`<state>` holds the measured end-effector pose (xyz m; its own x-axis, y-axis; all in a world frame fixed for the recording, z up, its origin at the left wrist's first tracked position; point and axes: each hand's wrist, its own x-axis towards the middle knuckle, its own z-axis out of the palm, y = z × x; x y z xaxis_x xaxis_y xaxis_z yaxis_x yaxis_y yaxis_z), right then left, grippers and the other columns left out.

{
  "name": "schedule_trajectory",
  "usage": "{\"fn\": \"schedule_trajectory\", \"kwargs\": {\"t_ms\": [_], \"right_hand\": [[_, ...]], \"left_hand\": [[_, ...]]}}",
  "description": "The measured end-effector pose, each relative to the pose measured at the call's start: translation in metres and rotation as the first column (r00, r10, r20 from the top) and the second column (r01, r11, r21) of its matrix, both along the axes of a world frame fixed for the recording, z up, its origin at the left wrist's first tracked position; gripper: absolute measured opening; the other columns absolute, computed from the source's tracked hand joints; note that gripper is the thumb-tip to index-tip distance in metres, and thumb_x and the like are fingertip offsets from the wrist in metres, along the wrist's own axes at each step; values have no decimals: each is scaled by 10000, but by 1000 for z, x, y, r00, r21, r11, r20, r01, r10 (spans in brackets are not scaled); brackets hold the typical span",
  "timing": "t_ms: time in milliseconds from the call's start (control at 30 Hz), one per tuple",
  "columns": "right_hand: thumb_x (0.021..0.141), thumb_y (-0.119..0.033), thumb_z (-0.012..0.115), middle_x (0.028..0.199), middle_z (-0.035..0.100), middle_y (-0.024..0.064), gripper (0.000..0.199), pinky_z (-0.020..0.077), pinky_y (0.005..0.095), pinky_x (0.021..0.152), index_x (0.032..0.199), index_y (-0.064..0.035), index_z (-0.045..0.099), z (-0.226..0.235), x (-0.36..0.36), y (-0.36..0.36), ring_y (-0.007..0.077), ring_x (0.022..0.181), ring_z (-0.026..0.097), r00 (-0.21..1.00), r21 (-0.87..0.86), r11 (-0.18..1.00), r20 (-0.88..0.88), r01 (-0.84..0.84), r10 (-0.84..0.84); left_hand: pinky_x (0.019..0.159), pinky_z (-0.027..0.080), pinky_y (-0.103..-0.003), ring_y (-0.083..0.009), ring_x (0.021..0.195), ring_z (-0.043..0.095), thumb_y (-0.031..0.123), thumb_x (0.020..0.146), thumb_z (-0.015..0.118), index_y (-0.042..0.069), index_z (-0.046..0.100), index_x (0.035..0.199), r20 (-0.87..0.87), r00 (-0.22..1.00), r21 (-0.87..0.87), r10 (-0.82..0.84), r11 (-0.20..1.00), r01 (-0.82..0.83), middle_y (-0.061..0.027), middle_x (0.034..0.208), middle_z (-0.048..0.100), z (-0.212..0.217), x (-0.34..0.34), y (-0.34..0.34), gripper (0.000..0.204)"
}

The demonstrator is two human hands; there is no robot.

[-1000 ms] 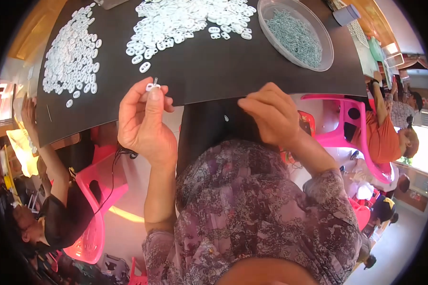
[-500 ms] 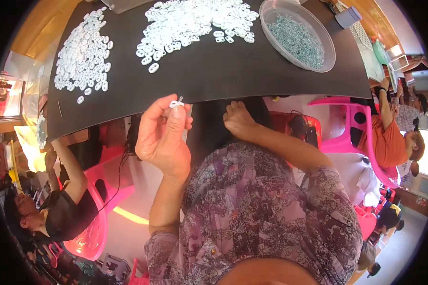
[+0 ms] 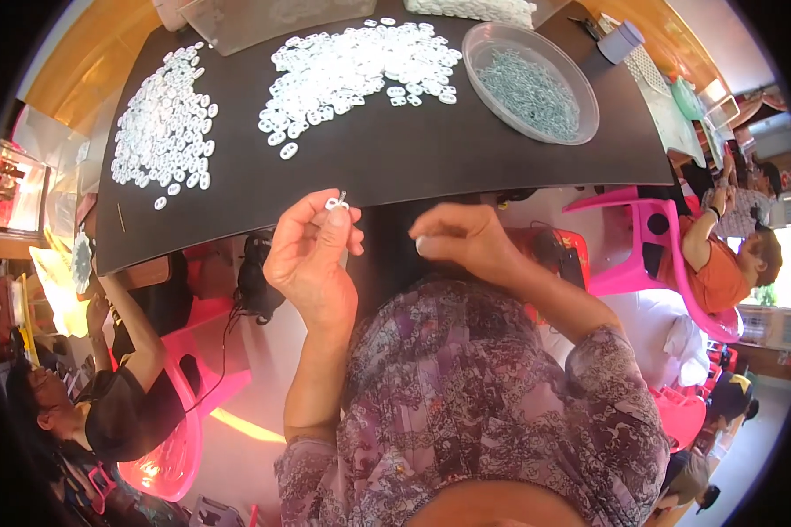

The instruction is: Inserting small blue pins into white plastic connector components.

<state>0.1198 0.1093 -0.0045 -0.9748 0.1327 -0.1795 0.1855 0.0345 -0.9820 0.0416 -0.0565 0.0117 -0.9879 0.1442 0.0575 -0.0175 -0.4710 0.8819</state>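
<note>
At the near edge of the table (image 3: 237, 189), the left hand (image 3: 315, 259) pinches a white piece (image 3: 332, 205) with a metal pin (image 3: 343, 196) sticking up. The right hand (image 3: 466, 237) is half curled nearby; whether it grips anything, I cannot tell. A clear tub (image 3: 501, 39) sits toward the far right corner

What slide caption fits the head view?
Left hand pinches a white piece; more white pieces lie heaped on a dark table.
</note>
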Motion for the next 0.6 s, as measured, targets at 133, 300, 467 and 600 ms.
{"fn": "schedule_trajectory", "kwargs": {"t_ms": [133,300,467,600], "right_hand": [[790,-28,634,723,593,-14,110,416,181,599,888,23,628,24,-15,3,27,661,513,988,-47,999,-153,27,-34],[812,-77,631,803,657,75,150,458,209,602,934,4,598,27,-28,2,96,696,597,985,-169,982,-130,90,-112],[829,-84,614,794,659,72,166,448,201,571,970,1,601,31,-41,-2,86,668,586,981,-162,977,-118,136,-156],[839,-79,605,801,659,66,174,446,193,570,996,-6,606,29,-50,-4,75,665,581,970,-171,973,-164,153,-181]], "left_hand": [[505,452,-219,-122,582,562,33,819,636,-59,585,977,-4,1000,13,-23,1000,23,-116,765,629,3,2,9,189],[498,438,-244,-135,573,548,9,833,595,-60,580,964,17,999,-13,-37,999,38,-134,764,628,5,3,16,149],[522,458,-223,-113,599,566,39,833,623,-36,579,976,21,998,9,-57,998,57,-105,780,637,2,-4,20,168],[524,458,-222,-115,603,569,40,833,623,-36,579,979,37,998,25,-56,998,55,-103,781,636,2,-13,26,170]]}}
